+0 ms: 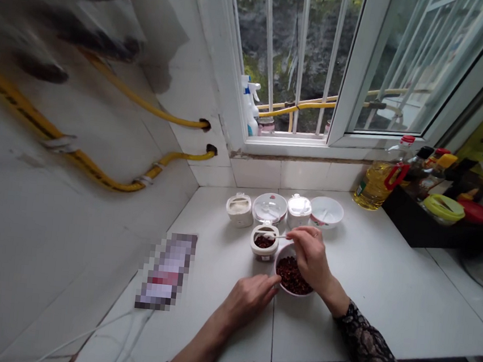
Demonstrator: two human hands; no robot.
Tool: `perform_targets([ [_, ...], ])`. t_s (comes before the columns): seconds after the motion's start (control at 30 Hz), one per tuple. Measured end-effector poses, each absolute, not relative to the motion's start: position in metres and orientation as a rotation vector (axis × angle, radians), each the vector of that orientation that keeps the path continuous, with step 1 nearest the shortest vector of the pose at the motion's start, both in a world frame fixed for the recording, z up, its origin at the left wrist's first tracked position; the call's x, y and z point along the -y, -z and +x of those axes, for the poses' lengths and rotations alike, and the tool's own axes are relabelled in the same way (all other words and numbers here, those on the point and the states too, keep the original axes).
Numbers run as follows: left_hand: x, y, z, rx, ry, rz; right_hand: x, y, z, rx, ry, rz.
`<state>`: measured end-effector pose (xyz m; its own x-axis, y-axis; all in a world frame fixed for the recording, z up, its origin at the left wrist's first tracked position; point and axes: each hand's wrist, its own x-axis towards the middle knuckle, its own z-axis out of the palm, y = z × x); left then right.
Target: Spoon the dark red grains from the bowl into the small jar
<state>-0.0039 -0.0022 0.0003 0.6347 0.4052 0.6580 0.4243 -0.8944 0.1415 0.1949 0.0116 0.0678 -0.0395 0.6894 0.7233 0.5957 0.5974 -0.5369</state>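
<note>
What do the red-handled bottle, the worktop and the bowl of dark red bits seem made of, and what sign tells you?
Red-handled bottle: probably clear, glossy plastic; yellow liquid shows through.
Worktop: likely glazed ceramic tile, smooth and white; dark straight joints cross it.
Bowl: ceramic or plastic, since its pale, smooth rim suits both.

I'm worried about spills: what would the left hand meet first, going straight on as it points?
The bowl, probably: the left hand seems right at its rim, though contact is hard to judge.
</note>
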Motion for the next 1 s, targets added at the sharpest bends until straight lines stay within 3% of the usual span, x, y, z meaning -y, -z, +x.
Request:
perform_targets([
  [0.4,0.003,-0.005,-0.003,0.705,1.13,-2.831,-0.011,-0.064,0.232,1.856,0.2,-1.156],
  [0.57,0.003,-0.004,-0.004,0.72,1.117,-2.832,-0.013,-0.053,0.227,2.029,0.066,-1.242],
  [1.0,0.003,-0.001,-0.005,0.73,1.09,-2.846,-0.013,-0.056,0.228,1.627,-0.22,-1.384],
])
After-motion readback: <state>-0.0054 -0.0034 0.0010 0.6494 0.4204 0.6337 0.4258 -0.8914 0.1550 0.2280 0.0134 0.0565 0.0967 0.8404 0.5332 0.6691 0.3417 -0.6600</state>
